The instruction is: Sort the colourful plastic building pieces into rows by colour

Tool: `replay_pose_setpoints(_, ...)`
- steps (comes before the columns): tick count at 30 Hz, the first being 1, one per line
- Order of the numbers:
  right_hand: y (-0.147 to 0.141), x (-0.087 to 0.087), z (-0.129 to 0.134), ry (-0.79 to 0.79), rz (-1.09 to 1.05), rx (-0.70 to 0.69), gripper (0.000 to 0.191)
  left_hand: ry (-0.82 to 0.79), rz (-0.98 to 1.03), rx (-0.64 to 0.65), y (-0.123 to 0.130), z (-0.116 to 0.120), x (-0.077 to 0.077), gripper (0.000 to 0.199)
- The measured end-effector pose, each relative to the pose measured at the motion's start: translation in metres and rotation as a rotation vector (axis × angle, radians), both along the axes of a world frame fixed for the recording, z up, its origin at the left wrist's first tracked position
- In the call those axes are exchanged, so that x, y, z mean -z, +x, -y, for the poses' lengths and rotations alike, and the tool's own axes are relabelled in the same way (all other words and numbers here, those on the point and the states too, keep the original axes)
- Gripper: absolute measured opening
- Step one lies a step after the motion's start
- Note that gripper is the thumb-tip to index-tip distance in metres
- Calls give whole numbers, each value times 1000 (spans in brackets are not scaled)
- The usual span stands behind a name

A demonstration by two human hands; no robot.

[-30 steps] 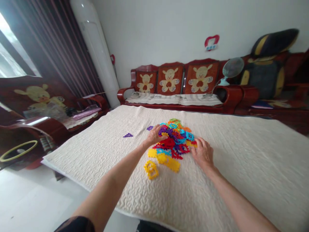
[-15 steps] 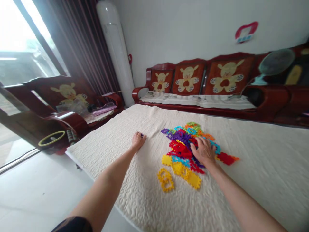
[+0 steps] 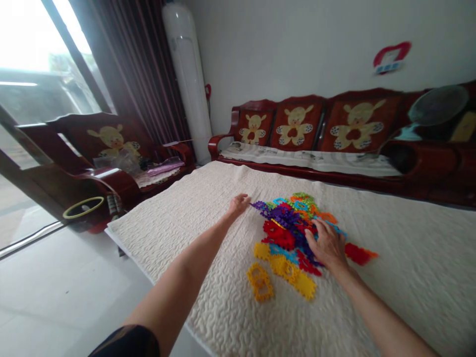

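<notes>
A pile of flat toothed plastic pieces in purple, red, blue, green and orange (image 3: 278,234) lies on the cream quilted table cover (image 3: 215,307). My left hand (image 3: 239,204) is at the pile's left tip, its fingers pinched at the point of a purple piece (image 3: 259,206). My right hand (image 3: 327,244) rests over the right side of the pile with its fingers apart, hiding some pieces beneath. Yellow pieces (image 3: 305,285) lie along the near side, and a yellow openwork piece (image 3: 260,282) sits apart at the front left. A red piece (image 3: 360,254) is right of my right hand.
Beyond the table stands a dark red wooden sofa (image 3: 297,171) with bear-patterned cushions. At the left is a matching armchair (image 3: 122,181) holding plastic bags and a pink cloth. A bin with a yellow rim (image 3: 84,207) stands beside it on the floor.
My left hand has moved right, from the bare quilt to the purple piece at the pile's edge. My right hand remains over the pile. The view has shifted slightly.
</notes>
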State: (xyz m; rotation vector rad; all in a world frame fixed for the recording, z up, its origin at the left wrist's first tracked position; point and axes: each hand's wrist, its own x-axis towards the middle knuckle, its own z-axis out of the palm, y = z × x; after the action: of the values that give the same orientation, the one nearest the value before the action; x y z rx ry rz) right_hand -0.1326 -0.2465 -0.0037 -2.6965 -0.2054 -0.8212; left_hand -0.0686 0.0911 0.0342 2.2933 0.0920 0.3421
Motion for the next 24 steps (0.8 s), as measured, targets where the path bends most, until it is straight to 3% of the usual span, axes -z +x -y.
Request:
replay_pose_setpoints(3, -3, -3, -6, 2, 29, -57, 42, 56, -72, -178, -7, -30, -13, 37)
replay_pose_setpoints(7, -9, -9, -31, -25, 8, -129, 44, 124, -180, -456, -46, -106, -23, 36)
replay_pose_setpoints(11, -11, -16, -56, -69, -40, -151, 48, 201, -306, -685, -82, -183, -10, 42)
replay_pose_setpoints(13, -8, -19, -66, -79, -63, -159, 50, 273, -418, -724, -83, -203, 3, 40)
replay_pose_setpoints(15, -4, -20, -74, -98, -106, -154, 52, 349, -435, -733, -74, -202, 14, 40)
replay_pose_setpoints(17, 0, -20, -79, -115, -156, -130, 54, 394, -404, -713, -58, -183, 23, 41)
replay_pose_setpoints(24, 13, -22, -64, -126, -275, -56, 53, 394, -234, -435, 3, -69, 34, 48)
